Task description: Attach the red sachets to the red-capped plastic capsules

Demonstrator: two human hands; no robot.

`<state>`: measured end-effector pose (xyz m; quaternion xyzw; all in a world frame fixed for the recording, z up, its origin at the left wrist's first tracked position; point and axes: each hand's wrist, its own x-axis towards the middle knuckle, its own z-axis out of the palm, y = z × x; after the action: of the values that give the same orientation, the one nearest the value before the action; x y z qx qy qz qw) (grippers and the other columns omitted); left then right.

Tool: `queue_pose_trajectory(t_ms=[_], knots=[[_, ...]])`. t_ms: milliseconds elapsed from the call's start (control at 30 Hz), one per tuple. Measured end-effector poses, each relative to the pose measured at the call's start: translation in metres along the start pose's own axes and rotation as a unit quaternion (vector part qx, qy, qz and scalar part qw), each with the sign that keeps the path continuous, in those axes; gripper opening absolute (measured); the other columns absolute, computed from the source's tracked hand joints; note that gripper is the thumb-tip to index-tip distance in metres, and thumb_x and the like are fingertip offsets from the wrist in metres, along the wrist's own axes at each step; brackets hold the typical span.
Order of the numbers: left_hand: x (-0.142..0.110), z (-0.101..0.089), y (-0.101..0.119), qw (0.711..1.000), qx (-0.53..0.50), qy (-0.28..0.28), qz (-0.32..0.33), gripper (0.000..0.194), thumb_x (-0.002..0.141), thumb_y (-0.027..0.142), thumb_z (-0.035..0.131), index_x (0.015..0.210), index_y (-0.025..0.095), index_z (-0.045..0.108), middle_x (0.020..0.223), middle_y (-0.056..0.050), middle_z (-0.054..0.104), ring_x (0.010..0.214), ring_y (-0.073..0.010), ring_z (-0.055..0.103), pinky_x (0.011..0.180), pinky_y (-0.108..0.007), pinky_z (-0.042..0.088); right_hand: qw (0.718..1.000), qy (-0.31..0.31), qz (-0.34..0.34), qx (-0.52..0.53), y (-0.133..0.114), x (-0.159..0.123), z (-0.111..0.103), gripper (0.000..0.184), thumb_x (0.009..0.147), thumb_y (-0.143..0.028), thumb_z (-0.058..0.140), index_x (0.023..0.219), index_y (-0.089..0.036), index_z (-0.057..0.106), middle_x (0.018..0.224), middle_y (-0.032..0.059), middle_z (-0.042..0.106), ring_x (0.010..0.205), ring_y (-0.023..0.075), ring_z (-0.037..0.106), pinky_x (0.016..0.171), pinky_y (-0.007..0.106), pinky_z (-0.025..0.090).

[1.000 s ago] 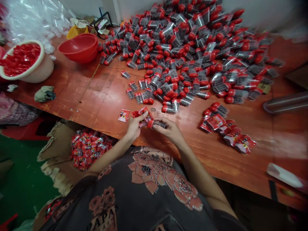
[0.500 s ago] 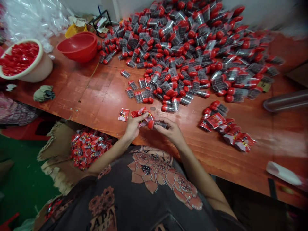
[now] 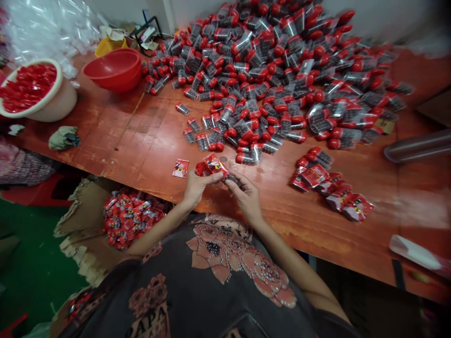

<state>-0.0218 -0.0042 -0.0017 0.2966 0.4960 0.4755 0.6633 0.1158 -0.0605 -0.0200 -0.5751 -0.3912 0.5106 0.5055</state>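
Observation:
Red printed packets [image 3: 214, 163] are pinched in my left hand [image 3: 196, 188], whose thumb lies across the front one. My right hand [image 3: 247, 196] is closed on a small clear tube [image 3: 233, 179] with dark contents. The tube's capped end meets the packet's edge; I cannot tell how far inside it is. One flat red packet [image 3: 180, 168] lies on the table left of my hands. To the right lies a row of red packets [image 3: 338, 190], with a few red-capped tubes [image 3: 319, 156] behind it.
A large heap of red-capped tubes [image 3: 253, 89] spreads across the back of the wooden table [image 3: 141, 155]. At left stand a red bowl [image 3: 114, 70] and a white tub [image 3: 58, 101] of red pieces. Below the front edge, a cardboard box [image 3: 82, 206] holds many red packets [image 3: 132, 218].
My right hand has moved left with the tube, bringing its red end to the packet. The front packet in my left hand is now turned up and more visible.

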Motion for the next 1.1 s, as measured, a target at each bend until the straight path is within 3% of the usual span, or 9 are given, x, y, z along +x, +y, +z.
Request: queue_pose_trajectory(t_ms=[67,167,267,367,467,633,800,900,1100], knots=[[0.000,-0.001,-0.003,1.000,0.007,-0.011,-0.001,0.033,0.051,0.024,0.090,0.079,0.018,0.075,0.077,-0.002,0.074,0.067,-0.0159,0.066,0.065,-0.029,0.054,0.999,-0.003,0.026,0.030,0.000,0.001,0.003,0.044,0.082,-0.040,0.067,0.125,-0.029,0.065,0.112,0.0040,0.073,0.078,0.0169,0.065,0.062,0.033,0.055],[0.002,-0.004,-0.006,0.999,-0.002,-0.039,-0.016,0.037,0.049,0.023,0.090,0.082,0.018,0.074,0.082,-0.004,0.075,0.070,-0.0174,0.067,0.065,-0.030,0.055,0.996,0.007,0.038,0.082,0.002,0.001,0.005,0.042,0.080,-0.039,0.068,0.121,-0.029,0.068,0.114,0.0035,0.073,0.075,0.0151,0.063,0.054,0.028,0.050],[0.004,-0.006,-0.008,0.998,-0.020,-0.054,-0.030,0.038,0.049,0.023,0.091,0.082,0.017,0.075,0.085,-0.006,0.076,0.071,-0.0171,0.068,0.066,-0.029,0.055,0.994,0.008,0.038,0.098,0.006,0.000,0.005,0.037,0.079,-0.038,0.070,0.116,-0.029,0.071,0.111,0.0026,0.074,0.077,0.0156,0.063,0.056,0.028,0.050],[0.003,-0.005,-0.009,0.998,-0.038,-0.033,-0.027,0.034,0.049,0.025,0.091,0.078,0.017,0.074,0.082,-0.006,0.075,0.070,-0.0165,0.067,0.068,-0.029,0.056,0.998,0.006,0.020,0.067,0.008,-0.002,0.005,0.037,0.079,-0.038,0.072,0.115,-0.031,0.071,0.110,0.0020,0.072,0.082,0.0167,0.063,0.065,0.032,0.056],[0.001,-0.004,-0.010,0.999,-0.028,-0.021,-0.040,0.032,0.049,0.024,0.091,0.075,0.017,0.073,0.076,-0.004,0.073,0.066,-0.0148,0.065,0.066,-0.029,0.055,0.999,0.012,-0.004,0.047,0.007,-0.003,0.007,0.035,0.081,-0.039,0.070,0.115,-0.033,0.072,0.103,0.0023,0.064,0.080,0.0162,0.061,0.063,0.033,0.059],[0.004,-0.006,-0.008,0.994,-0.027,-0.050,-0.093,0.030,0.050,0.016,0.090,0.075,0.015,0.074,0.077,-0.007,0.074,0.065,-0.0153,0.066,0.064,-0.028,0.054,0.999,0.017,-0.024,0.017,0.009,-0.005,0.010,0.040,0.086,-0.038,0.063,0.127,-0.039,0.064,0.098,0.0030,0.053,0.072,0.0142,0.057,0.060,0.032,0.060],[0.005,-0.007,-0.005,0.993,-0.018,-0.078,-0.089,0.032,0.051,0.017,0.089,0.079,0.015,0.075,0.078,-0.008,0.073,0.064,-0.0153,0.064,0.057,-0.026,0.049,1.000,-0.026,-0.012,0.006,0.009,-0.006,0.007,0.054,0.092,-0.039,0.052,0.145,-0.042,0.043,0.106,0.0047,0.054,0.071,0.0144,0.058,0.060,0.033,0.060],[0.005,-0.006,-0.005,0.989,0.005,-0.107,-0.100,0.032,0.050,0.019,0.090,0.078,0.013,0.075,0.074,-0.007,0.071,0.058,-0.0119,0.058,0.049,-0.023,0.042,0.999,-0.029,-0.015,0.028,0.008,-0.006,0.005,0.050,0.092,-0.039,0.052,0.142,-0.042,0.047,0.107,0.0049,0.053,0.070,0.0143,0.059,0.057,0.032,0.058],[-0.001,0.002,-0.005,0.998,-0.011,-0.038,-0.044,0.033,0.049,0.024,0.091,0.074,0.016,0.071,0.068,-0.002,0.069,0.051,-0.0099,0.054,0.045,-0.023,0.038,0.997,0.041,-0.059,0.003,0.007,-0.009,0.006,0.036,0.090,-0.038,0.057,0.125,-0.034,0.058,0.108,0.0046,0.056,0.079,0.0160,0.060,0.066,0.033,0.058]])
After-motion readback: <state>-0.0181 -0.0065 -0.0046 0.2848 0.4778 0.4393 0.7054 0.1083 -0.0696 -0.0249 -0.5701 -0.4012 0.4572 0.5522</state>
